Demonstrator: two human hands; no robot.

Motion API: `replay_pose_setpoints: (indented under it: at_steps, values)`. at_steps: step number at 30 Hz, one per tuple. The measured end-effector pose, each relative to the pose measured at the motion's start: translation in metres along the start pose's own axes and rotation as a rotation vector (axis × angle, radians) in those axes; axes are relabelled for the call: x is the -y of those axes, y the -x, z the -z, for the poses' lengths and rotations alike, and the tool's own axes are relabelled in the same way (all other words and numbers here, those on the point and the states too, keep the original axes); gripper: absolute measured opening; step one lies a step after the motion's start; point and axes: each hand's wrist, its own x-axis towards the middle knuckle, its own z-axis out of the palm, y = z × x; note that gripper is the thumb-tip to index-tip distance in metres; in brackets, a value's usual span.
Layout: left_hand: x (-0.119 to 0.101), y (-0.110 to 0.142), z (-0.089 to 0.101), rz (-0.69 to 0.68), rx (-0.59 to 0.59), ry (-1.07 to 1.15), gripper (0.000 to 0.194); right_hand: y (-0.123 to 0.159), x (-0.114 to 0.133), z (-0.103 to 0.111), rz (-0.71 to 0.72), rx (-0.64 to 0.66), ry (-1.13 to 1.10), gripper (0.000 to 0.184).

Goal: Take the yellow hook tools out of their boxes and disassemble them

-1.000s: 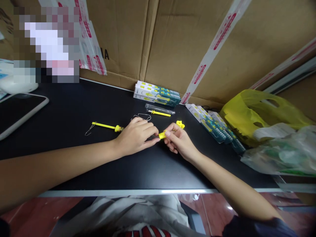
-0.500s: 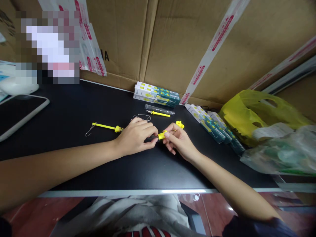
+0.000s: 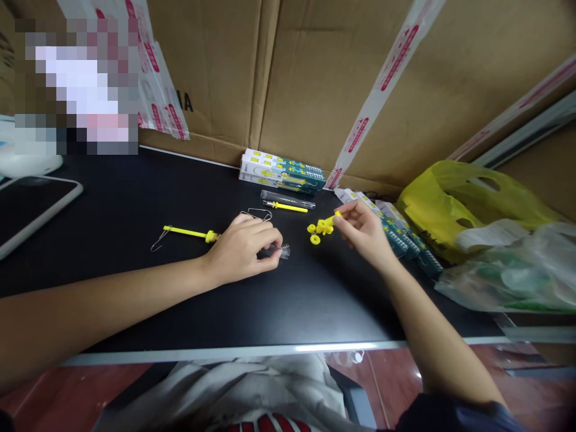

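Observation:
My left hand is closed around the clear tube of a spring scale, which lies low over the table. A metal spring shows at the tube's open right end. From its left end extends a yellow rod tipped with a wire hook. Off to the right, my right hand pinches a small yellow cap between thumb and fingers. Just beside it lie several small yellow parts. Bent wire hooks rest behind my left hand, partly hidden by it.
A loose clear tube and another yellow rod lie behind my hands. Printed boxes are stacked against the cardboard; more boxes lie at right. Plastic bags fill the right side. A phone is at far left.
My right hand has moved away from the tube's end, right and back, carrying the yellow cap. The tube's end with its spring is now uncovered. My left hand keeps its hold.

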Motion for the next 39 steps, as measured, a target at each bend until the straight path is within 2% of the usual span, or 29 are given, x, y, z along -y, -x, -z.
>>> replay_pose_setpoints:
  at_steps: [1,3,6,9,16,20,23,26,34,39]
  values:
    - [0.0,0.0,0.0,0.001,0.003,-0.001,0.009,-0.004,-0.005,0.009,0.051,-0.042,0.175,0.021]
    - [0.0,0.0,0.0,-0.001,0.007,-0.007,0.009,-0.011,-0.016,0.024,0.058,-0.067,0.486,0.015]
    - [0.0,-0.001,0.001,-0.007,0.008,-0.019,0.009,-0.016,-0.03,0.035,0.029,0.037,0.686,0.014]
    - [0.0,-0.001,0.001,-0.012,0.011,-0.023,0.009,-0.017,-0.039,0.033,0.013,0.154,0.706,0.018]
    - [0.001,-0.001,-0.001,-0.026,0.012,-0.035,0.01,-0.015,-0.039,0.023,0.015,0.235,0.638,0.036]
    - [0.001,-0.001,-0.001,-0.031,0.02,-0.033,0.011,-0.011,-0.03,0.023,0.021,0.149,0.77,0.047]
    - [0.001,-0.002,-0.001,-0.038,0.035,-0.033,0.011,-0.005,-0.02,0.021,0.079,0.05,0.867,0.042]
    - [0.001,-0.002,0.0,-0.041,0.047,-0.03,0.011,-0.002,-0.016,0.017,0.125,0.047,0.905,0.034]
    - [0.001,-0.001,-0.001,-0.055,0.057,-0.036,0.011,-0.025,-0.048,0.014,0.272,0.207,0.794,0.042]
    - [0.001,-0.002,0.0,-0.063,0.052,-0.039,0.012,-0.032,-0.06,0.003,0.251,0.172,0.798,0.035]
